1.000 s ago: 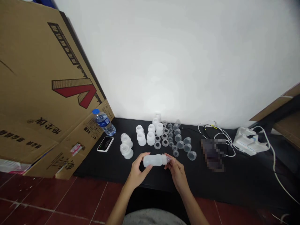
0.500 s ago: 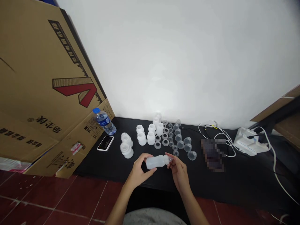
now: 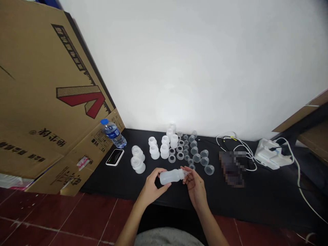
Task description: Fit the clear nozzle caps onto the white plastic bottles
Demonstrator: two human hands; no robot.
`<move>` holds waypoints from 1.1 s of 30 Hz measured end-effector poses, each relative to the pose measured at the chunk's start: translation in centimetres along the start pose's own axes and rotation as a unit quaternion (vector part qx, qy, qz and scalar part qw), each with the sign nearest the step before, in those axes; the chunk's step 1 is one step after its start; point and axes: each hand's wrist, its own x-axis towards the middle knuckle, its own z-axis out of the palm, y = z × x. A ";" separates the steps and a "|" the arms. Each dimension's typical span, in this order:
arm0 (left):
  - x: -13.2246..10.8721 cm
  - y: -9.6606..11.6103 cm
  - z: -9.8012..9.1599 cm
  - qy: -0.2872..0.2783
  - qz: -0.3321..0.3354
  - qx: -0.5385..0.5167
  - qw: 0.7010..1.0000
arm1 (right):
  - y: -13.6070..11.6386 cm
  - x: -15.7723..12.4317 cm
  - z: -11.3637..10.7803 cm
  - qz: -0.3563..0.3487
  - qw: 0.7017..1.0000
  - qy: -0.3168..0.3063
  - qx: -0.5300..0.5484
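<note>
A translucent white baby bottle (image 3: 170,177) lies sideways in the air above the near edge of the black table. My left hand (image 3: 151,188) is closed around its base, thumb below and fingers above. At the other end, the fingertips of my right hand (image 3: 196,187) pinch the clear nipple (image 3: 186,173) on the bottle's neck. Just beyond my hands stand several white bottles (image 3: 164,150). Rows of ring collars (image 3: 180,155), small clear nipples (image 3: 190,161) and clear domed caps (image 3: 209,169) sit to their right. Two bottles with tops fitted (image 3: 137,164) are on the left.
A water bottle (image 3: 114,134) and a white device with a dark screen (image 3: 115,157) are at the table's left, beside a large cardboard box (image 3: 30,85). White cables (image 3: 249,150), a blurred dark object (image 3: 232,171) and a white charger (image 3: 273,153) lie to the right.
The view has shifted slightly. The right fingers have moved a little at the nipple, while the left hand keeps the baby bottle in the same place.
</note>
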 end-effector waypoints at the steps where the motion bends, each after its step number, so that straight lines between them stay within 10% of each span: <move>1: 0.0 0.0 0.0 0.000 -0.002 0.001 1.000 | 0.0 0.0 0.0 -0.001 1.000 -0.002 -0.002; 26: 0.1 -0.1 0.1 -0.006 0.014 -0.008 1.000 | 0.3 -0.2 -0.1 -0.011 0.999 -0.026 -0.034; 33: 0.1 -0.8 0.4 0.048 0.008 -0.014 0.999 | 0.0 0.0 -1.9 -0.154 0.947 0.044 -0.277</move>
